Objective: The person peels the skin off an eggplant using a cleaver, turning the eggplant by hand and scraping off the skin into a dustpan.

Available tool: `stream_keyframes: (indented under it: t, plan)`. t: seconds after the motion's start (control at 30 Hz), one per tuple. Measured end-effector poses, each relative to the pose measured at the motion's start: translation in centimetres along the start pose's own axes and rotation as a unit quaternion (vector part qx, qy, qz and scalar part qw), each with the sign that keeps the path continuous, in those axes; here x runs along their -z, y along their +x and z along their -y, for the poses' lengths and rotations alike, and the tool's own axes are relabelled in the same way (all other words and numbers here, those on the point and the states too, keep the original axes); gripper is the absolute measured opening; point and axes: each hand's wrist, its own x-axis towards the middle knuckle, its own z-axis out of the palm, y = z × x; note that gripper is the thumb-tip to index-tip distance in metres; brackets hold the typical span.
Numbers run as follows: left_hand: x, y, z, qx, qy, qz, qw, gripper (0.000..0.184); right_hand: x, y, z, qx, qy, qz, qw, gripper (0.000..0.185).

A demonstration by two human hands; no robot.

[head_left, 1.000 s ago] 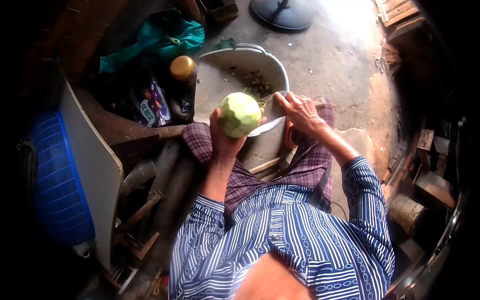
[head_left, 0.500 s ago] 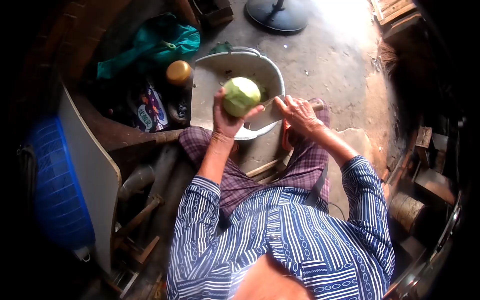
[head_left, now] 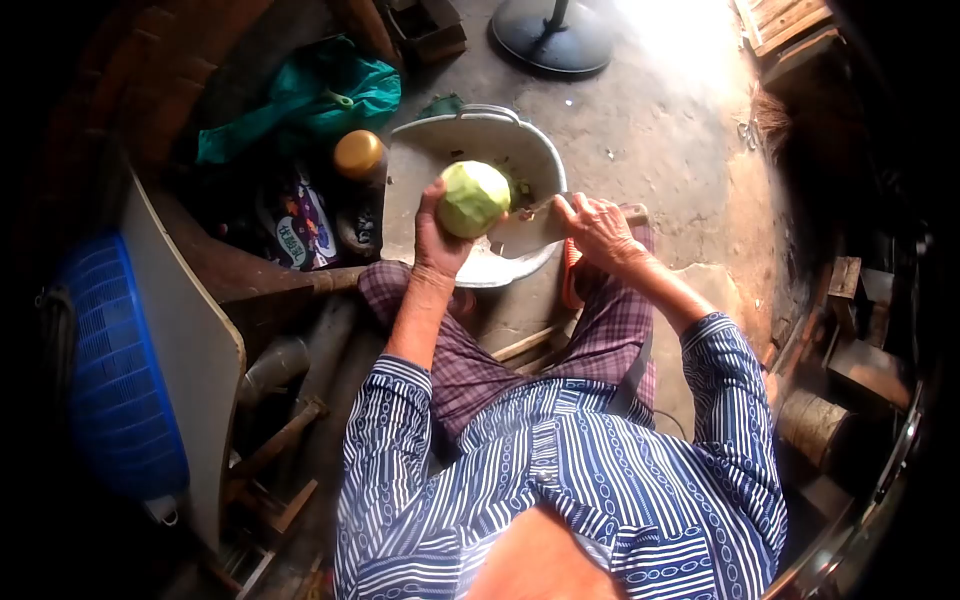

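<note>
A round pale-green vegetable (head_left: pixel 474 199) with flat peeled facets rests in my left hand (head_left: pixel 441 238), whose fingers wrap its left and lower sides. My right hand (head_left: pixel 601 229) grips a knife (head_left: pixel 537 232) with a broad blade and a wooden handle that sticks out to the right. The blade points left, low beside the vegetable; whether they touch I cannot tell. Both hands are over a pale tub (head_left: pixel 558 155) standing on the floor between my knees. Dark green scraps (head_left: pixel 518 185) lie inside it.
A round black stand base (head_left: pixel 552 40) is on the concrete floor beyond the tub. To the left are a teal plastic bag (head_left: pixel 300 98), a gold-lidded jar (head_left: pixel 358 154) and a printed package (head_left: pixel 303 225). A board (head_left: pixel 188 350) and blue basket (head_left: pixel 125 370) stand nearer left.
The vegetable has turned and shifted slightly left in my left hand, and the left thumb has drawn back from the blade. My right hand stays nearly in place with the knife.
</note>
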Motion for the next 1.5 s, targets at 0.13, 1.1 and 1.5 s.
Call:
stream_keyframes:
  t: [0.13,1.1,1.5]
  plan:
    - [1.3,-3.8,0.2,-0.029,-0.043,0.013,0.999,0.06,1.3,-0.1,0.0,-0.033,0.052,-0.012,0.998,0.046]
    - [1.2,-7.7,2.6,0.006,0.563,-0.013,0.826,0.112,1.4,-1.6,-0.9,-0.022,0.01,-0.07,0.997,0.05]
    - [-3.2,-6.4,3.7,0.16,0.847,0.181,0.473,0.122,4.2,-0.7,-0.4,0.19,-0.114,-0.089,0.971,0.042]
